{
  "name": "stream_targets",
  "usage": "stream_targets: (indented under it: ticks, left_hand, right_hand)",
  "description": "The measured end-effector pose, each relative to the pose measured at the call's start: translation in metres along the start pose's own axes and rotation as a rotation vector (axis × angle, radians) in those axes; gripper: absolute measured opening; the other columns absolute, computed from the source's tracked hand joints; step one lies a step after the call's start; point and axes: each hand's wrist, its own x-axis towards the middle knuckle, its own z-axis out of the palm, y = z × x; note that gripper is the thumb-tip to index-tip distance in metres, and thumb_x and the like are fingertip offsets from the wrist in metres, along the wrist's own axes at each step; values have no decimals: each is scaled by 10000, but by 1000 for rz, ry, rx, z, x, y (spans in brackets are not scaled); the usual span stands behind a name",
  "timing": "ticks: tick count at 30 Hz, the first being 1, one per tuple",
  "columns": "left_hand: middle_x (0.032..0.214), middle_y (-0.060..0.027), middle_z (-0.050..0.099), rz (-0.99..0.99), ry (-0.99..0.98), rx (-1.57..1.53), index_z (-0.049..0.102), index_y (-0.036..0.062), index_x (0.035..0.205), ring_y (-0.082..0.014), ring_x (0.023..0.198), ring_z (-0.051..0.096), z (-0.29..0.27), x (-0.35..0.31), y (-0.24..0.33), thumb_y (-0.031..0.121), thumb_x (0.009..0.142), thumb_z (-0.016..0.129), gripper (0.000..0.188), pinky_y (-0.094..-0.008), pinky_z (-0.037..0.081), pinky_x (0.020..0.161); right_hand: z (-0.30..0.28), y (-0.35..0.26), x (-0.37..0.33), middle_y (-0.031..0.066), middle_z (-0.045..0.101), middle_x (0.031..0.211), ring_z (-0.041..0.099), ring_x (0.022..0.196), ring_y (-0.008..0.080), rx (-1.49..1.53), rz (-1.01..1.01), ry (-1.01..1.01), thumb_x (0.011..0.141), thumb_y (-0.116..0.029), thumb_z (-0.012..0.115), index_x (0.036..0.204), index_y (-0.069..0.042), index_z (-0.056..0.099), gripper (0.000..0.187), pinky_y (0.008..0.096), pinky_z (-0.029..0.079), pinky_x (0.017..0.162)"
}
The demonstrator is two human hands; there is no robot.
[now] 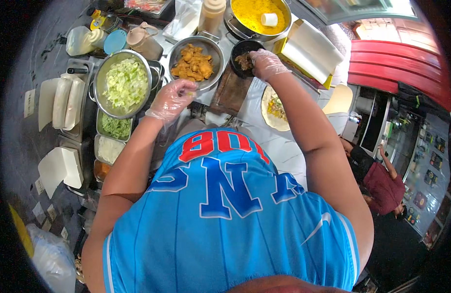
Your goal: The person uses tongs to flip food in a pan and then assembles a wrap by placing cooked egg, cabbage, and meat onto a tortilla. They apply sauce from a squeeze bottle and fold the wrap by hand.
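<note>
Both my hands wear clear plastic gloves. My right hand [268,65] reaches into a small black bowl [238,48], its fingers closed on brown chopped meat [244,61]. My left hand [171,101] is beside the near rim of a metal bowl [217,83] of orange-brown fried pieces [191,63]. Its fingers are curled together; something small and yellowish shows at the tips, too small to name. Below my right wrist lies a flatbread [268,115], topped with yellow and green bits, partly covered by my forearm. A brown wooden board [230,93] sits between the bowls and the flatbread.
Shredded lettuce fills a steel pot [148,73] at left, above trays of green shreds [116,126] and white filling [109,149]. A pot of yellow food [229,14], sauce bottles [213,14] and a yellow box [283,46] stand farther back. Another person [381,183] is at right.
</note>
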Motion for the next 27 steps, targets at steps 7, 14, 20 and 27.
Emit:
stream_targets:
  ticks: [7,14,20,27]
  left_hand:
    - [1221,-63,767,14,-1,-47,741,56,1224,-151,1143,697,-2,0,-12,125,990,789,248,-334,546,1034]
    - [1214,-63,767,-20,-8,-45,751,52,1201,-152,1146,695,-1,2,-4,123,980,791,236,-334,544,1039]
    - [1210,-60,767,-6,-20,8,753,60,1209,-165,1127,704,3,9,5,125,976,791,244,-332,545,1031]
    - [1227,-74,765,24,-65,-47,755,64,1237,-173,1120,704,12,21,18,132,973,803,278,-340,545,1026]
  right_hand:
    - [0,5,15,234,751,1193,720,1181,384,83,13,-72,919,-129,683,1109,-70,760,212,492,566,1047]
    - [-28,26,2,182,765,1226,721,1173,366,448,202,-58,877,-249,812,1126,-88,795,297,461,557,1044]
    - [-42,39,-10,122,795,1121,749,1021,229,711,281,-22,836,-298,869,1217,-55,785,460,370,574,957]
    - [-58,40,-36,45,770,1018,705,903,146,1023,251,8,911,-228,846,1232,-53,750,378,322,577,874]
